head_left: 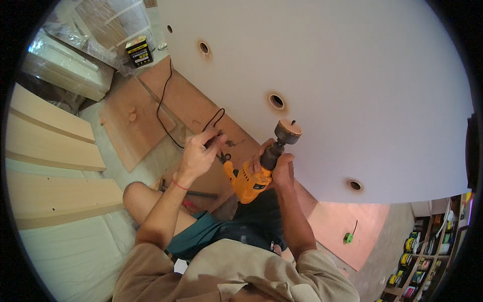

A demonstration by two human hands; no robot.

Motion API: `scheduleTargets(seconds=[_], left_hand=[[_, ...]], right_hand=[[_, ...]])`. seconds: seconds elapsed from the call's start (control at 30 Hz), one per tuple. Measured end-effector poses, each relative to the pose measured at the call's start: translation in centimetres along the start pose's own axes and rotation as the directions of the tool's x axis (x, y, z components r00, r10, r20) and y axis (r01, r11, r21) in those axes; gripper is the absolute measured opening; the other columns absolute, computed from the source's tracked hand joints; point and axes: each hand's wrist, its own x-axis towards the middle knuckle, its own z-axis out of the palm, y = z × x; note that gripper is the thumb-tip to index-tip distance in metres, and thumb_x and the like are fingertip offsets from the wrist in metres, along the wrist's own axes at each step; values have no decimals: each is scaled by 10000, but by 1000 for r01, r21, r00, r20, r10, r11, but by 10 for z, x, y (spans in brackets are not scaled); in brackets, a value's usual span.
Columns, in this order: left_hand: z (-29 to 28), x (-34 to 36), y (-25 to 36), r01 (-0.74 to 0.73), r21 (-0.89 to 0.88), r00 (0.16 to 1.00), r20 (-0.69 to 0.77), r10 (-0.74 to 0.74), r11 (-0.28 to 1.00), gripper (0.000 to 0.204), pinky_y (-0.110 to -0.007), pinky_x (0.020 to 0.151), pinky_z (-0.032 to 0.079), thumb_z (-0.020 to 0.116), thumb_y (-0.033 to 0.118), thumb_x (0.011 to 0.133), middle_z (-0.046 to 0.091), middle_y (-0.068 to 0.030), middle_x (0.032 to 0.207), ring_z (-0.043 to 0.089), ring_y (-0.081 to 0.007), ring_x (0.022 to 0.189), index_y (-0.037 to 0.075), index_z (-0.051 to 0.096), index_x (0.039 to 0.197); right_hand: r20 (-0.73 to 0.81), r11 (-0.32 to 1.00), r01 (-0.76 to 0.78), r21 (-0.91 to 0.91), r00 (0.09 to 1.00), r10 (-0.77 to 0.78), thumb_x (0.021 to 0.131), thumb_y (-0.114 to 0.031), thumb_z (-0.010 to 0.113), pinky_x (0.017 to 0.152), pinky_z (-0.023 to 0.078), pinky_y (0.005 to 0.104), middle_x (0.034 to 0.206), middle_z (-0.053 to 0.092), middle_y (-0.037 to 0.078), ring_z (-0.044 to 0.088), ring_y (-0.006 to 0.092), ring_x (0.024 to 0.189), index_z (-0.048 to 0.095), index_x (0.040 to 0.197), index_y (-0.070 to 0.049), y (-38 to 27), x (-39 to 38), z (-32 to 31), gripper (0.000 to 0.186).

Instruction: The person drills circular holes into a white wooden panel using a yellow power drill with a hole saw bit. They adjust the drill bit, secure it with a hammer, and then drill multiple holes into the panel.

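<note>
My right hand [283,170] is wrapped round the front of a yellow and black power drill [247,182], by its chuck. On the drill sits a hole saw [287,136], pointing up and away, with a round wooden plug [292,126] lodged in its mouth. My left hand [199,155] is raised beside the drill's handle, thumb and fingers pinched together. What they hold, if anything, cannot be made out. A black power cord [159,108] loops behind that hand. Beyond the drill stands a large white panel [352,90], its round holes [276,101] browned around their rims.
Brown boards [136,126] lie on the floor at left, near pale wooden planks [55,196]. A black and yellow container [139,51] stands far left by wrapped goods. At right, a green tape measure [348,237] rests on a board, near stocked shelves [420,261].
</note>
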Motion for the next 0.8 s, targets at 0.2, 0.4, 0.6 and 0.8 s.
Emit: scheduleTargets(seconds=[0.2, 0.4, 0.6, 0.8], left_hand=[[6, -17, 31, 65, -699, 981, 174, 81, 712, 279, -299, 789, 556, 652, 143, 1020, 725, -85, 1001, 668, -148, 834, -67, 670, 1202], [26, -22, 20, 273, -557, 946, 303, -114, 784, 289, -287, 778, 577, 636, 114, 1023, 705, -68, 1010, 673, -130, 848, -19, 631, 1279], [34, -25, 23, 357, -739, 934, 283, -216, 571, 284, -277, 774, 571, 651, 114, 1015, 705, -60, 1014, 666, -124, 832, 30, 642, 1287], [55, -18, 38, 415, -679, 904, 385, -188, 605, 310, -297, 784, 586, 671, 70, 994, 701, -85, 1047, 697, -156, 875, 25, 597, 1291]], right_hand=[[36, 992, 22, -126, 999, -18, 934, -844, 327, 733, 530, 388, 912, 634, 123, 634, 234, 785, 512, 1170, 3, 10, -10, -18, 898], [11, 998, 38, -47, 999, -38, 619, -1008, 426, 575, 530, 348, 653, 574, 93, 586, 197, 566, 470, 1003, -52, 17, -11, -12, 1031], [168, 996, 85, 6, 982, -85, 1020, -466, 567, 751, 561, 421, 967, 656, 155, 665, 299, 788, 523, 1204, 10, -8, -6, -3, 513], [160, 985, 135, -111, 980, -117, 606, -938, 547, 597, 528, 302, 731, 604, 73, 601, 168, 638, 488, 1012, -53, -36, -11, -18, 976]])
